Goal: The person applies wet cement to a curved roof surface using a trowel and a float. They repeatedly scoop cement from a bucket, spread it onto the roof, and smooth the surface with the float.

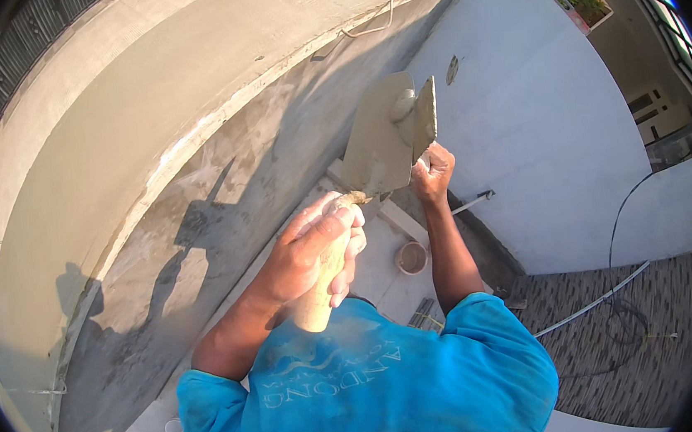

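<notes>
My left hand is closed around the pale wooden handle of a trowel, whose broad, mortar-stained blade points up and away from me. Close beside it, my right hand is closed on a flat plate-like tool, seen nearly edge-on; its handle is hidden. A lump of grey mortar sits between the plate and the trowel blade. Whether the two tools touch, I cannot tell.
Leftward curves a low wall with smooth grey render. A white wall stands to the right, with a pipe near its base. A round brown pot lies below my hands. Black cable loops over patterned flooring.
</notes>
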### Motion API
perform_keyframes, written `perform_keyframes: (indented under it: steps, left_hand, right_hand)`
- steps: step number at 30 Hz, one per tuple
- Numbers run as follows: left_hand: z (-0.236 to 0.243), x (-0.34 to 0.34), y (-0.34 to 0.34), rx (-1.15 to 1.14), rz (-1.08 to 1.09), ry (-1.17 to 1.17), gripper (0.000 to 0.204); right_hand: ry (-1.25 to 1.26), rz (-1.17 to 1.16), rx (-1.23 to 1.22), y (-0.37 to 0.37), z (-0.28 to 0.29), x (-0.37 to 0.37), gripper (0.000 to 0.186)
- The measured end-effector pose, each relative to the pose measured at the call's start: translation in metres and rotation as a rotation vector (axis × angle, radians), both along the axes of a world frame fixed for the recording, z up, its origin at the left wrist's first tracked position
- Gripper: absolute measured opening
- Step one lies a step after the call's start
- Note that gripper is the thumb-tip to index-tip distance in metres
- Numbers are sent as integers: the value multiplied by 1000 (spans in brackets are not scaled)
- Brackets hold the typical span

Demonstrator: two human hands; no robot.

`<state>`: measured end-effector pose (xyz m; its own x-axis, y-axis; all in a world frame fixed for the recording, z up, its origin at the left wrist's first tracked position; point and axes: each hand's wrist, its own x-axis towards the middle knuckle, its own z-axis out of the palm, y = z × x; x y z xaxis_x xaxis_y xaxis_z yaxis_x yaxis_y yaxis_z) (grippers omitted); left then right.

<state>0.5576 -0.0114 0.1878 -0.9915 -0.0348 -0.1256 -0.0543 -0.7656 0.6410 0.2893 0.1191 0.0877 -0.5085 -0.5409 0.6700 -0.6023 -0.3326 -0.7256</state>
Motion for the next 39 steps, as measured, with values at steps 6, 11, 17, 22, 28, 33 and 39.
perform_keyframes:
  steps: [6, 11, 17, 22, 28, 33, 39]
  left_hand:
    - [-5, -9, -11, -32, 66, -29, 30]
    - [-45, -25, -4, -7, 35, -84, 30]
    - [-60, -34, 5, 52, -15, -63, 29]
    - [-35, -29, -6, -20, 64, 17, 31]
    - [-38, -33, -20, -573, 394, 165, 25]
    - [-55, -67, -49, -955, 609, 394, 22]
    - [-51, -100, -74, -1113, 744, 679, 21]
  right_hand:
    - [17, -125, 159, 19, -9, -28, 35]
    - [-311, 72, -248, -12, 25, -9, 36]
    - [-273, 17, -292, -38, 19, -10, 31]
    - [-137, -196, 152, -16, -38, -9, 26]
    - [-693, -225, 118, 18, -42, -7, 23]
    - [-672, 155, -214, 15, 32, 15, 26]
    - [-32, -78, -106, 18, 29, 39, 39]
